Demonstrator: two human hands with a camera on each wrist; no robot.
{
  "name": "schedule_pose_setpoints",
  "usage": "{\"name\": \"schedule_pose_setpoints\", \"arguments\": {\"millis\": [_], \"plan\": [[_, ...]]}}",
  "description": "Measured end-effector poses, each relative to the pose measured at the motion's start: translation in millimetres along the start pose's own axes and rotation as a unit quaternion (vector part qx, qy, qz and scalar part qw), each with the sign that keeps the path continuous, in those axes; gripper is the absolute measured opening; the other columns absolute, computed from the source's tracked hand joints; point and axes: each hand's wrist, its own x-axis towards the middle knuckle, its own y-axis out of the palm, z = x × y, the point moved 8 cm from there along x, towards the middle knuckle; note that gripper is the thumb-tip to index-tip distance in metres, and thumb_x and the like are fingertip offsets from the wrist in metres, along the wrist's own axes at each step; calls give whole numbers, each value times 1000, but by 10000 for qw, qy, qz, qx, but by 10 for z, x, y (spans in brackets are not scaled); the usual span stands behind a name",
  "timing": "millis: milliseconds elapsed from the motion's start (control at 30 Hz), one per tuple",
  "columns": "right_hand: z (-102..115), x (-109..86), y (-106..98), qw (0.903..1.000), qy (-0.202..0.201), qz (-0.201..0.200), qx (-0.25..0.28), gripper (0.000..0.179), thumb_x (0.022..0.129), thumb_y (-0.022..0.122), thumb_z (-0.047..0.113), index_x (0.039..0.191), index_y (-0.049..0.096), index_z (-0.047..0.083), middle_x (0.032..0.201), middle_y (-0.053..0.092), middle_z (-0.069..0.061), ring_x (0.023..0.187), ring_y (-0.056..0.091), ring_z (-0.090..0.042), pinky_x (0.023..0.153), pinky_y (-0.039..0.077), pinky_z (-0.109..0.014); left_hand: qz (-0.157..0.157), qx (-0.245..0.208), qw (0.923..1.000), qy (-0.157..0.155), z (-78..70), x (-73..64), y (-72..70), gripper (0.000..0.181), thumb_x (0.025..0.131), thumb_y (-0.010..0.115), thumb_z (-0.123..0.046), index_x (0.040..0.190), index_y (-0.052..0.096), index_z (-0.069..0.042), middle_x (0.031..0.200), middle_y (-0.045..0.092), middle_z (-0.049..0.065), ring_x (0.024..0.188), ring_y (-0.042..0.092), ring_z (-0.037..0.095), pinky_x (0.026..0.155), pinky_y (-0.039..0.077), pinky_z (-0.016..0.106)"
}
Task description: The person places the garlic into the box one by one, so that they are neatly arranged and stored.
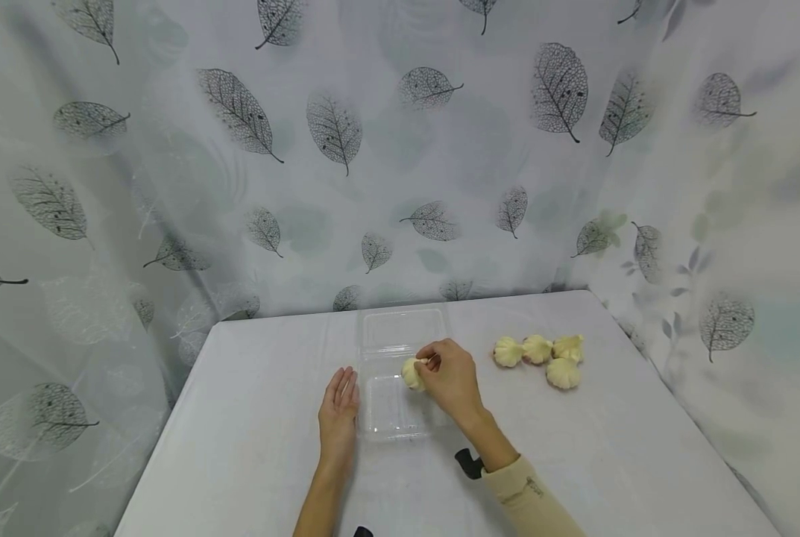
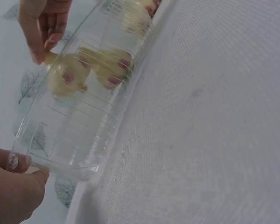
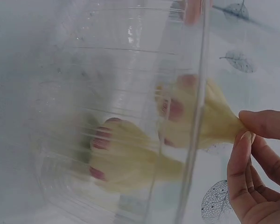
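My right hand (image 1: 452,379) pinches a pale yellow garlic bulb (image 3: 186,109) by its stem between thumb and fingertips, at the rim of a clear plastic box (image 1: 389,431). A second garlic bulb (image 3: 126,156) with pinkish patches shows through the box wall in both wrist views; the right hand hides it in the head view. Against the left side of the box, my left hand (image 1: 338,410) rests with its fingers straight and together, near a corner in the left wrist view. The box's lid (image 1: 402,328) lies folded back, away from me.
Several more garlic bulbs (image 1: 537,349) are grouped on the white-covered table (image 1: 259,418), right of the box. A leaf-patterned curtain (image 1: 400,171) hangs behind the table and along both sides. Black wrist camera mounts (image 1: 469,464) show near the wrists.
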Motion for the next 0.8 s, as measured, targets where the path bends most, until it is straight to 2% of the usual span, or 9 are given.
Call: {"name": "schedule_pose_setpoints", "arguments": {"millis": [367,667,800], "plan": [[-84,-1,115,9996,-12,119,-236,11,82,86,6,87,77,9,85,65,0,71,61,-9,62,55,-24,22,-92,10000,11,3,8,-1,60,106,44,10,162,26,-1,167,34,14,155,32,25,121,36,26],[-80,5,192,9993,-173,176,-284,11,81,85,4,86,77,8,86,66,-1,72,62,-9,61,55,-24,-22,-116,9999,74,-11,-11,-5,60,105,44,11,161,26,1,166,35,17,154,33,29,121,37,27],[-93,11,230,9991,-111,307,-263,11,81,86,3,87,77,7,86,67,-3,72,63,-9,61,55,-22,-3,-57,9999,83,-23,-16,7,59,106,45,9,161,26,1,166,35,17,154,34,30,120,38,27]]}}
